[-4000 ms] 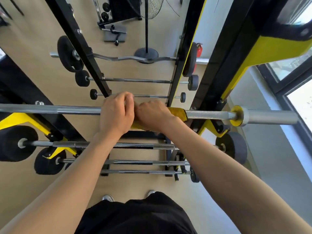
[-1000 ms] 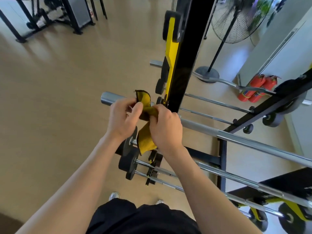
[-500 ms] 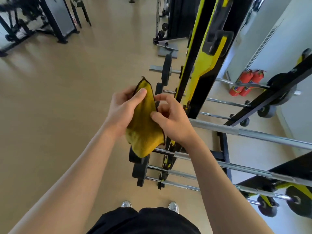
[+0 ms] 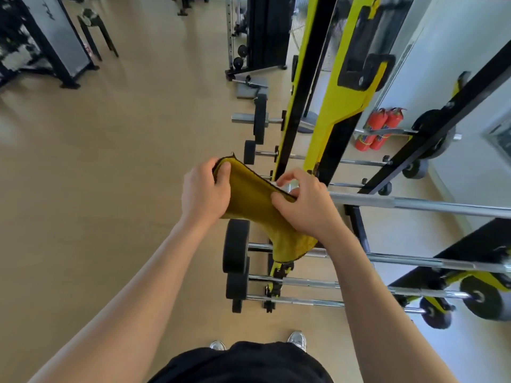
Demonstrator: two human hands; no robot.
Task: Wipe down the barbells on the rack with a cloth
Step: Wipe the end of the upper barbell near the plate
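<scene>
A yellow cloth [image 4: 255, 200] with a dark hem hangs stretched between both hands, just left of the rack's near upright. My left hand [image 4: 204, 189] grips its upper left corner. My right hand [image 4: 302, 205] pinches its top edge near the end of the long steel barbell [image 4: 401, 203], which runs off to the right on the rack. The cloth's lower part droops in front of a shorter barbell [image 4: 387, 259] with black end plates. More short barbells [image 4: 298, 284] lie on lower pegs.
The black and yellow rack upright [image 4: 329, 111] rises just beyond my hands. Two red fire extinguishers [image 4: 376, 128] stand by the white wall at right. Gym machines [image 4: 257, 37] stand at the back on the tan wood floor [image 4: 96, 161]. My shoes [image 4: 297, 338] show below.
Four seconds ago both hands rubbed the cloth along the long bar. Since then the cloth came off the bar's left end, and my hands have spread it out wider.
</scene>
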